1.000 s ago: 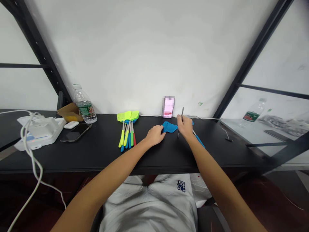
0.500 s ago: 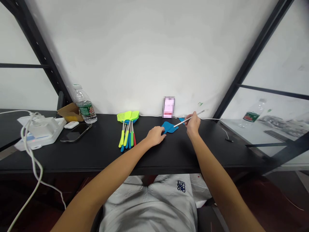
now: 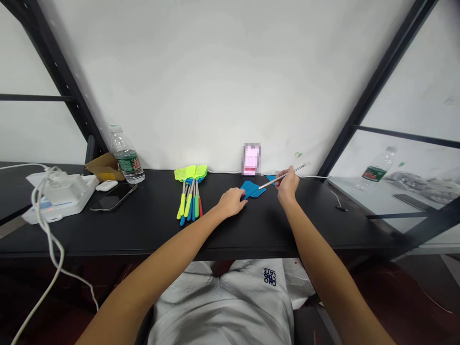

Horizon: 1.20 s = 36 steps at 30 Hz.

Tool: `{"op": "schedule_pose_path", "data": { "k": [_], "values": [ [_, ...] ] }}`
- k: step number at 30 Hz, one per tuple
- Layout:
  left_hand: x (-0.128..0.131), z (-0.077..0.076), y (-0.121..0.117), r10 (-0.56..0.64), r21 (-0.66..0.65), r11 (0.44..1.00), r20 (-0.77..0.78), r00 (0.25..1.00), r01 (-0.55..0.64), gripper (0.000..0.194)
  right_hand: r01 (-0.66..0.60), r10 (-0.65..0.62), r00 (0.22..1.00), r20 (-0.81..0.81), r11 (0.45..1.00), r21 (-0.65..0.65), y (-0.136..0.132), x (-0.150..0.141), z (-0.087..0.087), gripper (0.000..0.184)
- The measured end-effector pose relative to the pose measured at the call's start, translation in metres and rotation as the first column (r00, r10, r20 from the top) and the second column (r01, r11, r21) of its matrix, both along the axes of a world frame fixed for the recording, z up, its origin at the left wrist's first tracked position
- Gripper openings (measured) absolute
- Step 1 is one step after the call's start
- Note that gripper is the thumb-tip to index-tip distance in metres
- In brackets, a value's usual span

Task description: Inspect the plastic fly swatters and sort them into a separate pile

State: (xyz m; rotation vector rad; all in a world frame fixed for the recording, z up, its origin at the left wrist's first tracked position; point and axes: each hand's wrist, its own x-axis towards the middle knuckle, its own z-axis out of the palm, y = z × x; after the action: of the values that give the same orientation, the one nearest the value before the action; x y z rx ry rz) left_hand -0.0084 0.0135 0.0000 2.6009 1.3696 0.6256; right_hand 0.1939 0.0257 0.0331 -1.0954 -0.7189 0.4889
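Observation:
My left hand [image 3: 232, 202] is closed on the edge of a blue fly swatter head [image 3: 254, 189] lying low over the black table. A thin silver metal rod [image 3: 267, 184] is pinched in my right hand [image 3: 288, 186]. The rod slants up to the right, and its lower end meets the blue head; whether it is joined there I cannot tell. Another blue piece [image 3: 270, 178] lies partly hidden behind my right fingers. To the left is a pile of fly swatters [image 3: 190, 191] with yellow-green and blue heads and yellow, blue, green and red handles.
A lit phone [image 3: 251, 159] leans on the wall behind my hands. At the left are a water bottle [image 3: 126, 158], a dark phone [image 3: 114, 196], a white case [image 3: 107, 186], a cardboard box [image 3: 104, 166] and a power strip [image 3: 68, 206] with cables. A glossy panel [image 3: 413, 182] borders the right.
The rod in my right hand has shifted very slightly, its upper end a touch further right. My left hand and the blue swatter head stay in place.

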Motion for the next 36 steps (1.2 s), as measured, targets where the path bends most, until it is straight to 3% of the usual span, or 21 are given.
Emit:
{"op": "schedule_pose_path", "data": {
  "k": [36],
  "values": [
    [-0.0005, -0.0018, 0.0012, -0.020, 0.028, 0.999, -0.004, 1.000, 0.020, 0.013, -0.029, 0.032, 0.998, -0.045, 0.998, 0.058, -0.0001, -0.0026, 0.0007, 0.045]
  ]
}}
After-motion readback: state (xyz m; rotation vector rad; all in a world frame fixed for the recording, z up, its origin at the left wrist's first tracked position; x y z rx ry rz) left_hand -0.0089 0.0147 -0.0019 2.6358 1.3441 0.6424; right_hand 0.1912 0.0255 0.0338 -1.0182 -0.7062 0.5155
